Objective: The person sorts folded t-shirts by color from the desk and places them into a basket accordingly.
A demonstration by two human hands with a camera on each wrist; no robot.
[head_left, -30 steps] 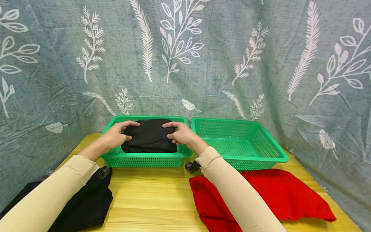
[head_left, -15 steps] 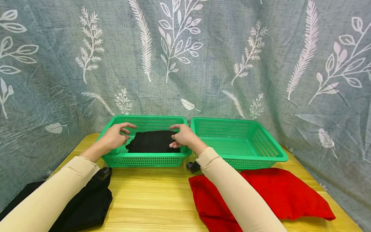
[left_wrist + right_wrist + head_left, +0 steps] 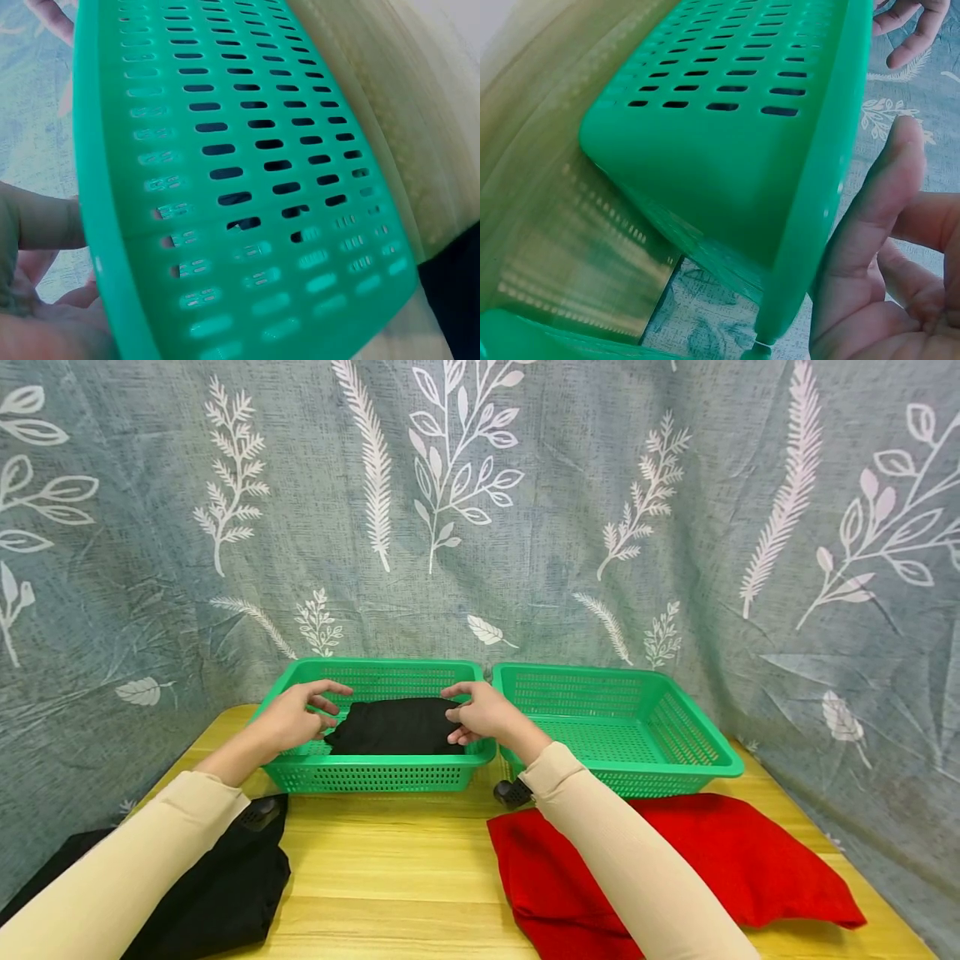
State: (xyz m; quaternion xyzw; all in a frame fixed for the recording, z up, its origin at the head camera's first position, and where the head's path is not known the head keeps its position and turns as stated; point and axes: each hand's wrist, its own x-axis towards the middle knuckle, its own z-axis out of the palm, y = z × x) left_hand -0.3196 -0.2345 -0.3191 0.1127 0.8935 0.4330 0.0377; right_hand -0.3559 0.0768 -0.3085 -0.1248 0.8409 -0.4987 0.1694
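Left hand (image 3: 294,717) and right hand (image 3: 486,712) (fingers loosely bent) flank black cloth (image 3: 393,727) in a basket (image 3: 375,761) at nine and three o'clock.

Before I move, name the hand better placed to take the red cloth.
Likely the right hand: empty, its sleeve passing above the red cloth. The left hand, also empty, is farther off, at the left end of the left basket.
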